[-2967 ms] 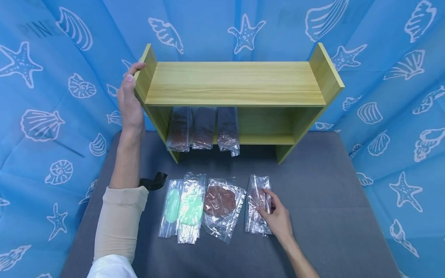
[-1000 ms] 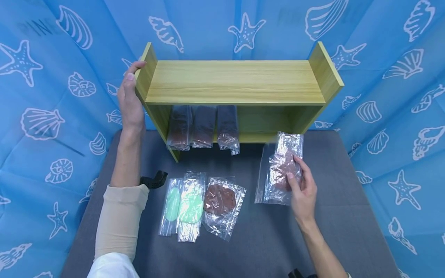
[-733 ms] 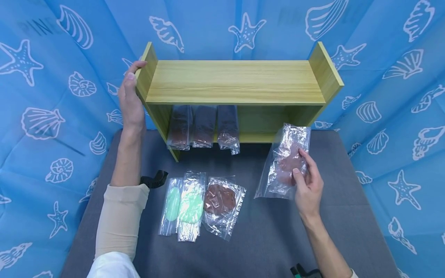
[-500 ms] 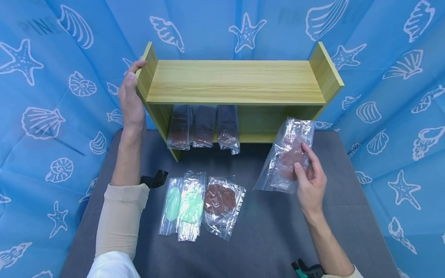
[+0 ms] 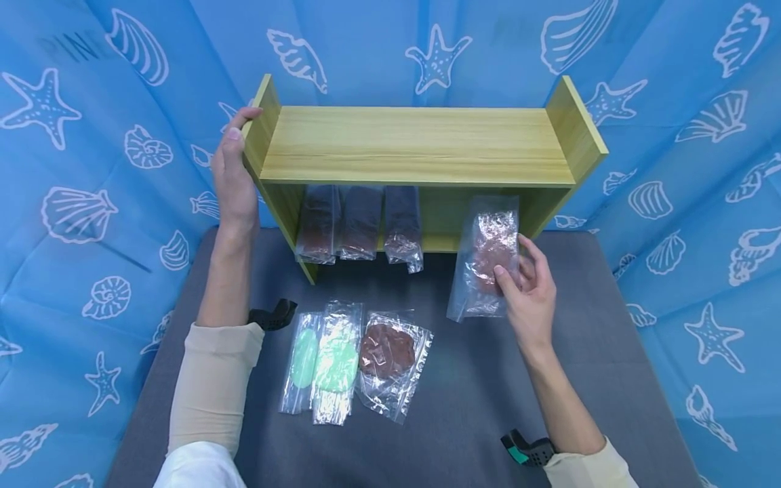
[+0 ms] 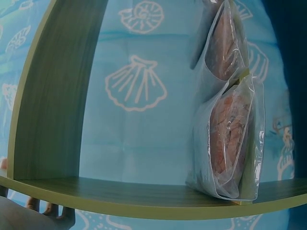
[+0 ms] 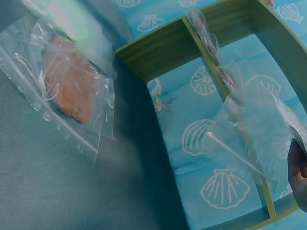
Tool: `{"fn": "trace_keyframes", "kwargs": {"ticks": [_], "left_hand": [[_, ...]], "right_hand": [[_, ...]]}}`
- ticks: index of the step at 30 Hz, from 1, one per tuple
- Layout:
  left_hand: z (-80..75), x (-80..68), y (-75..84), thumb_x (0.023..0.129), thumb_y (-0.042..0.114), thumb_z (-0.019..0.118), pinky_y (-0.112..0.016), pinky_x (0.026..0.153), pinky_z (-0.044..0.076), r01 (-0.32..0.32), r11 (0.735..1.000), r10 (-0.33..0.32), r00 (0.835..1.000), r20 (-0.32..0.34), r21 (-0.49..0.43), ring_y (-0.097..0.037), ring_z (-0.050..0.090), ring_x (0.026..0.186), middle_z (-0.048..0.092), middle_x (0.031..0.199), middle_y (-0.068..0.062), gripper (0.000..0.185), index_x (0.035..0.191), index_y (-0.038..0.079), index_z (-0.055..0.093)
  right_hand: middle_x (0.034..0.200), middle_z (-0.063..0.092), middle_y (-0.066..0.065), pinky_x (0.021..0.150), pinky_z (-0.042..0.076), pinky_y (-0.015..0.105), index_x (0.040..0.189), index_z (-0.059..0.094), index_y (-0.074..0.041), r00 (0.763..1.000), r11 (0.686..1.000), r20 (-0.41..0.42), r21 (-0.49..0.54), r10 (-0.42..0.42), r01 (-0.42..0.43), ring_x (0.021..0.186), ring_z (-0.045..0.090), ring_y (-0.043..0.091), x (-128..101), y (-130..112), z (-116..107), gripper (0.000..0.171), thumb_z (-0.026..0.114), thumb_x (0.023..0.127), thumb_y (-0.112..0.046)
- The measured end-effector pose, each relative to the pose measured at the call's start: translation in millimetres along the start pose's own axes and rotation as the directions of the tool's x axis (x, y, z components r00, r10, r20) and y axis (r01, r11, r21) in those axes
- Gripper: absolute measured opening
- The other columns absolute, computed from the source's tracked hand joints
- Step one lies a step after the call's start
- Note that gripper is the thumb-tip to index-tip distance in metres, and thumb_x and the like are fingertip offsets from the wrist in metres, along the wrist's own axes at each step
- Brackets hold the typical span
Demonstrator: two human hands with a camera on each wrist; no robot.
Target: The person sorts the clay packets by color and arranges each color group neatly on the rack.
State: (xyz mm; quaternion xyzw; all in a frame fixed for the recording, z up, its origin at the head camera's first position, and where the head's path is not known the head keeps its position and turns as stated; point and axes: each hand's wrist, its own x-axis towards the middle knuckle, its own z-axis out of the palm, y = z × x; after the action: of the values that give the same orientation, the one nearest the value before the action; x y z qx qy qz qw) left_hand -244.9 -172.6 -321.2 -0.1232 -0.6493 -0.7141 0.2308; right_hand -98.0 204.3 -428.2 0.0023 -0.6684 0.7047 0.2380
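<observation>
My right hand point(image 5: 531, 295) pinches a clear zip bag point(image 5: 485, 271) with a reddish-brown flat piece inside, thumb on its front. The bag is upright before the right part of the shelf's lower tier, its top overlapping the opening in the head view. In the right wrist view the fingers point(image 7: 297, 167) show at the right edge beside the clear plastic. My left hand point(image 5: 234, 176) grips the left side panel of the wooden shelf point(image 5: 415, 146), fingers over its edge. Several similar bags point(image 5: 360, 224) stand in a row at the left of the lower tier.
On the grey cloth lie two bags with light green pieces, one slim point(image 5: 302, 362) and one wider point(image 5: 335, 366), and a bag with a brown piece point(image 5: 387, 352). A blue shell-print curtain point(image 5: 91, 271) surrounds the table point(image 5: 464, 407).
My right hand has picked the brown-piece bag up from the table, carried it up and right, then a little left toward the shelf's lower tier. The left hand keeps its grip on the panel.
</observation>
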Motion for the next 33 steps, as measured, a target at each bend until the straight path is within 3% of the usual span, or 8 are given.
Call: {"fn": "trace_keyframes", "kwargs": {"ticks": [4,8,12,15,17,23,27,33], "left_hand": [[3.2,-4.3,8.2,0.1,0.03,0.034,-0.033,0.094,0.037,0.006,1.0,-0.006,1.0,0.001,0.003,-0.024,0.049,0.112,0.047,0.141,-0.005,0.045,0.13,0.015,0.063],[8.6,-10.9,21.4,0.1,0.028,0.034,-0.03,0.099,0.036,-0.002,1.0,0.002,1.0,0.006,0.0,-0.024,0.047,0.121,0.046,0.145,-0.006,0.045,0.13,0.012,0.063],[11.6,-14.9,28.4,0.1,0.026,0.035,-0.026,0.105,0.033,-0.019,1.0,0.019,1.0,0.013,-0.012,-0.022,0.04,0.132,0.042,0.15,-0.009,0.045,0.13,0.008,0.063],[12.1,-15.4,29.2,0.1,0.025,0.035,-0.025,0.107,0.033,-0.022,1.0,0.022,1.0,0.013,-0.017,-0.021,0.039,0.135,0.041,0.151,-0.01,0.045,0.13,0.008,0.063],[11.8,-15.3,28.9,0.1,0.025,0.034,-0.025,0.106,0.032,-0.021,1.0,0.022,1.0,0.013,-0.013,-0.021,0.038,0.135,0.04,0.151,-0.011,0.045,0.13,0.008,0.063],[10.5,-15.1,28.0,0.1,0.026,0.034,-0.026,0.106,0.032,-0.024,1.0,0.024,1.0,0.013,-0.006,-0.021,0.038,0.135,0.04,0.151,-0.011,0.045,0.131,0.009,0.063],[10.2,-15.2,27.7,0.1,0.025,0.034,-0.025,0.107,0.032,-0.026,1.0,0.026,1.0,0.013,-0.006,-0.021,0.038,0.136,0.041,0.151,-0.01,0.046,0.131,0.008,0.062],[10.6,-14.8,28.7,0.1,0.025,0.034,-0.028,0.105,0.034,-0.025,1.0,0.025,1.0,0.015,-0.018,-0.024,0.041,0.131,0.044,0.148,-0.009,0.046,0.131,0.007,0.062]], "right_hand": [[0.113,0.065,0.013,0.067,0.057,0.023,0.143,0.052,-0.007,0.998,0.998,0.007,0.012,0.059,-0.059,0.086,0.068,0.014,6,4,6,0.055,0.065,0.091,0.006],[0.125,0.063,0.015,0.072,0.054,0.019,0.143,0.053,-0.012,0.993,0.993,-0.022,-0.04,0.113,-0.114,0.089,0.066,0.013,11,7,11,0.053,0.065,0.093,0.003],[0.142,0.054,0.013,0.085,0.051,0.019,0.145,0.052,-0.012,0.986,0.986,-0.027,-0.039,0.162,-0.163,0.116,0.06,0.016,17,7,16,0.052,0.062,0.095,0.001],[0.152,0.045,0.008,0.097,0.045,0.019,0.146,0.049,-0.01,0.982,0.981,-0.013,-0.042,0.187,-0.187,0.138,0.042,0.016,21,7,20,0.053,0.058,0.096,0.001],[0.154,0.042,0.006,0.099,0.043,0.018,0.148,0.047,-0.011,0.98,0.978,0.0,-0.059,0.201,-0.201,0.142,0.036,0.017,23,7,22,0.056,0.054,0.095,0.003],[0.157,0.037,0.008,0.092,0.047,0.017,0.152,0.039,-0.01,0.97,0.971,0.049,-0.039,0.238,-0.236,0.142,0.037,0.018,29,6,31,0.068,0.049,0.09,0.014],[0.152,0.044,0.014,0.088,0.05,0.019,0.153,0.038,-0.01,0.969,0.97,0.053,-0.04,0.243,-0.241,0.131,0.051,0.026,32,9,35,0.069,0.054,0.09,0.013],[0.148,0.048,0.012,0.105,0.042,0.026,0.146,0.047,-0.006,0.981,0.981,0.054,-0.06,0.187,-0.184,0.133,0.047,0.023,39,17,37,0.063,0.061,0.087,0.011]]}}
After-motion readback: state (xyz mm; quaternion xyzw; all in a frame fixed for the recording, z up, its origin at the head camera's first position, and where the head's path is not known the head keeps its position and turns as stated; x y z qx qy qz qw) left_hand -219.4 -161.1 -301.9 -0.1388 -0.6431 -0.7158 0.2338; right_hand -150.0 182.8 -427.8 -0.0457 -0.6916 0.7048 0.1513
